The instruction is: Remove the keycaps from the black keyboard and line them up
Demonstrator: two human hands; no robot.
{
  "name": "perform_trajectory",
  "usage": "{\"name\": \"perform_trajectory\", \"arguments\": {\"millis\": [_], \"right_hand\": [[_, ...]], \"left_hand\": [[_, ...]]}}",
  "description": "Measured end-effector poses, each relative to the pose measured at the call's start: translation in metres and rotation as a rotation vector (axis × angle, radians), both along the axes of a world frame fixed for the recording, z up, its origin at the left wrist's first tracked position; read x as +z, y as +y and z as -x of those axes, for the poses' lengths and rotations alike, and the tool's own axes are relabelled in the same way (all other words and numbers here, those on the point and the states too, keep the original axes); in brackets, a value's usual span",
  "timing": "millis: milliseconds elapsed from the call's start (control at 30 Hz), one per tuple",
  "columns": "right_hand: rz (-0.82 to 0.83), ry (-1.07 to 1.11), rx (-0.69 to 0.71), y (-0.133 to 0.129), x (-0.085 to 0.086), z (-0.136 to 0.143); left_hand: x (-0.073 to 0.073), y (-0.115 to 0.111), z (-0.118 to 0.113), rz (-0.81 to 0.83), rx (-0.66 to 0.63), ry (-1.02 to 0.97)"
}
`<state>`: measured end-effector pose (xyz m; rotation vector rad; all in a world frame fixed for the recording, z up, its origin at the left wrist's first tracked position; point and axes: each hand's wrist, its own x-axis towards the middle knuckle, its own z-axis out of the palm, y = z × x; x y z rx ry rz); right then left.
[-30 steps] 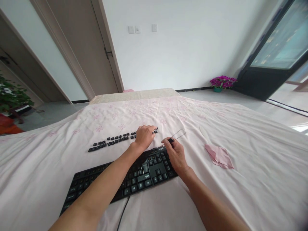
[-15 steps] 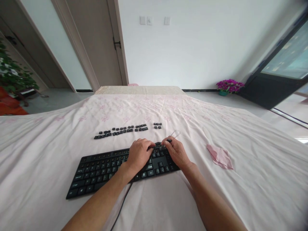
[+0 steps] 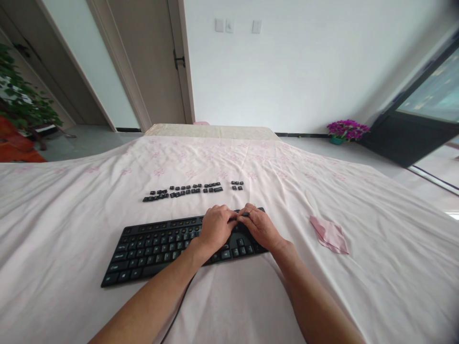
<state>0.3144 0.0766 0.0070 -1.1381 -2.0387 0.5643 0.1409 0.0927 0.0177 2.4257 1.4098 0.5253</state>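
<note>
A black keyboard (image 3: 154, 251) lies slightly tilted on the pink cloth, its cable running toward me. Over its right part, my left hand (image 3: 217, 227) is closed, with fingertips pinched on something small and dark. My right hand (image 3: 258, 225) meets it there, its fingers closed around a dark-handled tool (image 3: 245, 214) with thin wire loops at the top. Both hands' fingertips nearly touch. Beyond the keyboard, loose black keycaps (image 3: 188, 191) lie in two rows, with a smaller group (image 3: 237, 185) to their right.
A folded pink cloth (image 3: 330, 235) lies to the right on the patterned tablecloth (image 3: 287, 200). Past the table are a door (image 3: 150, 62), a wall with switches, purple flowers (image 3: 347, 131) in a pot, and a leafy plant (image 3: 25, 102) at the left.
My hands have come together, the right one moving left toward the left fingertips. The wire loops have tipped lower. The whole view has shifted slightly.
</note>
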Motion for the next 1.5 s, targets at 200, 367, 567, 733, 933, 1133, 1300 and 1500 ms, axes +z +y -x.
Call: {"name": "perform_trajectory", "arguments": {"millis": [200, 367, 567, 733, 933, 1133, 1300, 1500], "right_hand": [[-0.048, -0.087, 0.042, 0.001, -0.003, 0.002], [-0.051, -0.097, -0.011, -0.001, -0.003, 0.003], [-0.060, -0.079, -0.022, -0.001, -0.007, 0.003], [-0.036, -0.034, -0.039, 0.001, -0.007, 0.002], [-0.034, -0.025, -0.013, 0.001, -0.008, 0.003], [-0.036, -0.019, -0.039, 0.000, -0.007, 0.003], [-0.017, 0.051, -0.109, 0.005, -0.007, -0.001], [-0.022, 0.027, -0.082, 0.003, -0.007, 0.000]], "left_hand": [[-0.002, 0.003, -0.005, 0.007, 0.025, 0.009], [-0.002, 0.000, -0.007, 0.016, 0.033, -0.001], [-0.002, -0.004, -0.010, -0.005, 0.063, 0.011], [-0.005, -0.003, -0.007, 0.009, 0.041, -0.065], [-0.012, -0.001, 0.005, 0.026, -0.025, -0.182], [-0.013, -0.003, 0.010, 0.054, -0.029, -0.228], [-0.011, -0.004, 0.010, 0.077, -0.017, -0.242], [-0.013, -0.004, 0.011, 0.078, -0.016, -0.253]]}}
